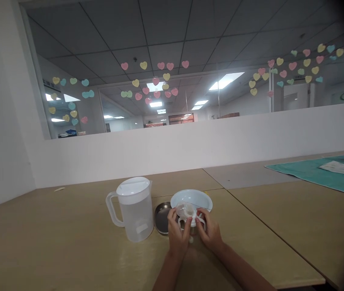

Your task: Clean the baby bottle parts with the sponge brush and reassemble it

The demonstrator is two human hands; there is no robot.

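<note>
Both hands meet over the table in front of me around a small clear plastic piece with white handles (pixel 187 215), which looks like a baby bottle top. My left hand (pixel 177 234) grips its left side with curled fingers. From the right, my right hand (pixel 210 231) pinches the other handle. Just behind them sits a pale blue bowl (pixel 202 199), and a small round metal dish (pixel 161 217) lies to its left.
A translucent white lidded pitcher (pixel 134 208) stands left of the hands. A teal cloth (pixel 317 171) with a white sheet and a reddish object lies at the far right. A low white wall backs the tan table (pixel 53 242); its near edge runs lower right.
</note>
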